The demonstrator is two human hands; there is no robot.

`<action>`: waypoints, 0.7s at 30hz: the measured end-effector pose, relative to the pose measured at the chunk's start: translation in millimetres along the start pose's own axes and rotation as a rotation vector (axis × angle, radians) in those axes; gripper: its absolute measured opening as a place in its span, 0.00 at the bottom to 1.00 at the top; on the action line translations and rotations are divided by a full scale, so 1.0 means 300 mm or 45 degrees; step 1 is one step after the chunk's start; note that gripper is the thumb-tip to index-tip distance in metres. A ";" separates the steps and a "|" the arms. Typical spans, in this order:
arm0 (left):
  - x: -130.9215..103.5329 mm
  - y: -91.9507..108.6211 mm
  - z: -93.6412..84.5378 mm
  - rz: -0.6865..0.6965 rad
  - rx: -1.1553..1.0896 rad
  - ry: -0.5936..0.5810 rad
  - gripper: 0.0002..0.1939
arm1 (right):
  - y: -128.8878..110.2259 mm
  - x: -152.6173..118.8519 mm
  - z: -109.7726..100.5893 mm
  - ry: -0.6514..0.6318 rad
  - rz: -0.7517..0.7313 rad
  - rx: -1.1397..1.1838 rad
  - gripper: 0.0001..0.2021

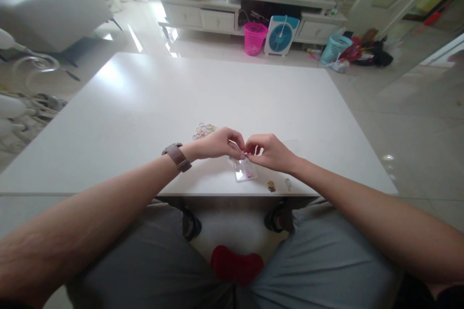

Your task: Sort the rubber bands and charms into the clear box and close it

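Where the table's near edge meets the lap, a small yellow figure charm and a pale bit beside it lie loose, within easy reach. Just beyond, a clear plastic packet with pink bits inside lies flat under the hands. Above it the left hand, a brown strap watch on its wrist, and the right hand meet fingertip to fingertip, both pinching a thin pale strand, too fine to identify; held close, seemingly for fine work. Behind the left hand sits a heap of thin coloured loops. Far off stand a pink basket and a blue fan.
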State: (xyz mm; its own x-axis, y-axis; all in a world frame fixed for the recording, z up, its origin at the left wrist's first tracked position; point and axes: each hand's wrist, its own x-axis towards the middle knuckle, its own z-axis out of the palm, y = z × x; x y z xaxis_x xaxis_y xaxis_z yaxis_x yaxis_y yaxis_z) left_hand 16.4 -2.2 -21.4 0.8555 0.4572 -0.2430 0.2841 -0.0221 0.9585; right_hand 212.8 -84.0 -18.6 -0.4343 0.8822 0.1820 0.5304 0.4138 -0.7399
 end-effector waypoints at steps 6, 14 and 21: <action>0.010 -0.018 -0.006 0.002 -0.201 -0.061 0.17 | 0.000 0.004 -0.007 -0.033 -0.069 -0.034 0.03; 0.002 -0.017 -0.019 -0.037 -0.261 -0.055 0.18 | 0.014 0.007 -0.007 0.033 -0.006 -0.026 0.04; 0.007 -0.034 -0.016 -0.055 -0.245 -0.028 0.15 | 0.004 0.001 -0.011 0.024 0.060 -0.008 0.04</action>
State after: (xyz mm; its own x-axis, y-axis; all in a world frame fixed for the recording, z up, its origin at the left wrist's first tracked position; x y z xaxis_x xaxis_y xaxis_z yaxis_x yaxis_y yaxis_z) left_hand 13.2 3.1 -31.0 0.8544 0.4343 -0.2854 0.2343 0.1684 0.9575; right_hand 215.6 -82.6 -17.4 -0.3952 0.9047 0.1593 0.5544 0.3731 -0.7439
